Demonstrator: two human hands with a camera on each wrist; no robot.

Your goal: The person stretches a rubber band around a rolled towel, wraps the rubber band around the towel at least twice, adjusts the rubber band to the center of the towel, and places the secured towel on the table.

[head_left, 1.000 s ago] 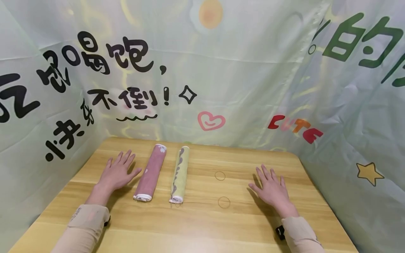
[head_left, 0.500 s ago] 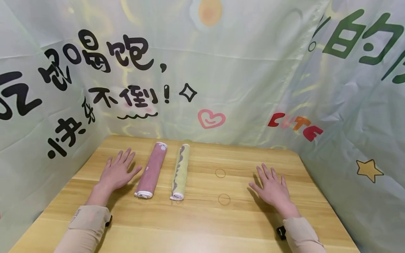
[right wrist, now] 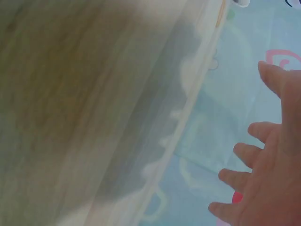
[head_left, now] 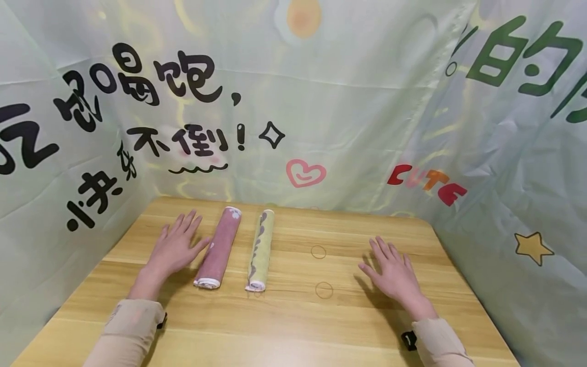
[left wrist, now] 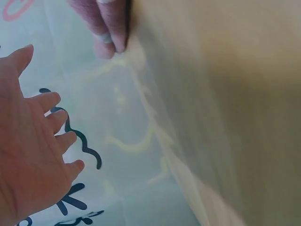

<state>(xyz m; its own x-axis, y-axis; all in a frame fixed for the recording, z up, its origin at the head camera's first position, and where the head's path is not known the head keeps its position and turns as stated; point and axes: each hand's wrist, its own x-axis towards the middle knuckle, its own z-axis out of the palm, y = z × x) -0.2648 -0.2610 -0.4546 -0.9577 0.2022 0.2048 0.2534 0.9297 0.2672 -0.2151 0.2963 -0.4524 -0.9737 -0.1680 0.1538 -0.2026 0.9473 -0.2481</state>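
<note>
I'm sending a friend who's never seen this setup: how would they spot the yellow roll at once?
On the table, look between the left hand and the right hand. The yellow roll lies there beside the pink roll, farther from the left hand. Its yellow colour, slimmer shape and line of rounded grey marks set it apart.

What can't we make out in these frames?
Inner layers of the pink roll and yellow roll, head view: hidden by outer wraps.
Left sleeve and right sleeve, head view: cut off by bottom edge.
White object, right wrist view: cut off by top edge.
Fine grain of the table, wrist views: blurred.
</note>
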